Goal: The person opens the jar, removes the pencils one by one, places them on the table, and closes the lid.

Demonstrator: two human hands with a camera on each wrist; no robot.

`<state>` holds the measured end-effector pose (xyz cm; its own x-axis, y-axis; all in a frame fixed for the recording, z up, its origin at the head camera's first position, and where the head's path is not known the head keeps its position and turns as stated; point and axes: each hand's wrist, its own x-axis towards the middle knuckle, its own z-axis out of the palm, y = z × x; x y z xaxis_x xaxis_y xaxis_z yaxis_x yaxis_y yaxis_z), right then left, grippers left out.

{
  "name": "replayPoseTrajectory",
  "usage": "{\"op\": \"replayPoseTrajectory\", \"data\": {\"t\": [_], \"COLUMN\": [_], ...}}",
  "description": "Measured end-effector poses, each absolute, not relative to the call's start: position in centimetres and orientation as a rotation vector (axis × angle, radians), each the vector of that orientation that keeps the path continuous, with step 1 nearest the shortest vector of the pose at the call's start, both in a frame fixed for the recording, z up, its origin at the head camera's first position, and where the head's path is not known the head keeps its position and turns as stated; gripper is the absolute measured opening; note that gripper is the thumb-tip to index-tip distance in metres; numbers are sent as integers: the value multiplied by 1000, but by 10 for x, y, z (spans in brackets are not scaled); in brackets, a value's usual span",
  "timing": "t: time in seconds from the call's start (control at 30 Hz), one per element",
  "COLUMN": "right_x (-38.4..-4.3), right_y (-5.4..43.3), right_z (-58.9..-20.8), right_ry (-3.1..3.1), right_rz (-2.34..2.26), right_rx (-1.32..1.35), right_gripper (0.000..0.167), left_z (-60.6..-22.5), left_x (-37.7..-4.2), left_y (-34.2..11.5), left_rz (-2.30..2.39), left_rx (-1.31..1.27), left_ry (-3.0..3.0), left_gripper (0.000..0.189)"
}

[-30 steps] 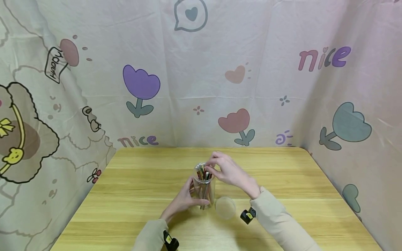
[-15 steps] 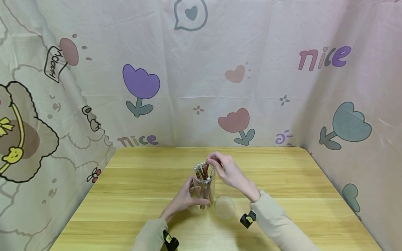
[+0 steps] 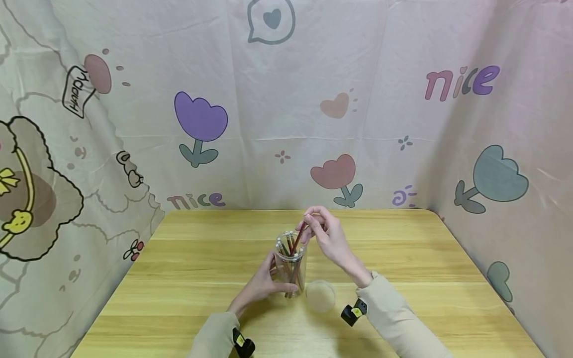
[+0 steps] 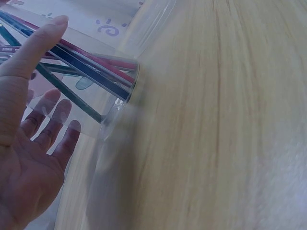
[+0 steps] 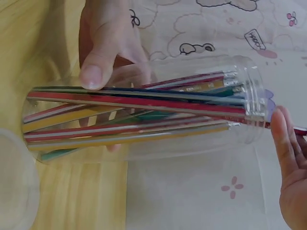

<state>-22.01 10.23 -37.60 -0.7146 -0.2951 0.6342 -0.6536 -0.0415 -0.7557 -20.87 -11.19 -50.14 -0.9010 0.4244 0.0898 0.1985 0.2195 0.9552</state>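
A clear plastic jar [image 3: 301, 273] stands upright on the wooden table, with several pencils [image 5: 144, 103] in red, yellow, green and dark blue inside it. My left hand [image 3: 264, 284] grips the jar low on its side, thumb in front and fingers behind, as the left wrist view also shows. Above the rim, my right hand [image 3: 329, 237] pinches the upper end of a red pencil [image 3: 299, 237], which leans to the right. Its lower part is still within the jar. In the right wrist view the right fingers [image 5: 283, 139] sit just past the jar's mouth.
A round, translucent lid [image 3: 321, 296] lies flat on the table [image 3: 188, 278] to the right of the jar's base. A patterned cloth [image 3: 277, 99] hangs behind the table and along both sides.
My right hand has gone from the pencils at the jar's mouth to a little higher, drawing the red pencil partly up. My left hand and the jar have stayed put.
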Motion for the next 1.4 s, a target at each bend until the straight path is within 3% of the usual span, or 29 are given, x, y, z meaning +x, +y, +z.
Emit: {"op": "replayPoseTrajectory", "data": {"t": [1.07, 1.4], "right_x": [-218, -222], "right_y": [156, 167], "right_z": [-358, -360], "right_ry": [-1812, -1416], "right_rz": [2042, 2285], "right_rx": [984, 979], "right_gripper": [15, 23], "left_z": [-502, -501], "left_x": [-208, -208], "left_y": [-113, -112], "left_rz": [1728, 1741], "left_rx": [605, 596], "left_ry": [2311, 2318], "left_gripper": [95, 91]}}
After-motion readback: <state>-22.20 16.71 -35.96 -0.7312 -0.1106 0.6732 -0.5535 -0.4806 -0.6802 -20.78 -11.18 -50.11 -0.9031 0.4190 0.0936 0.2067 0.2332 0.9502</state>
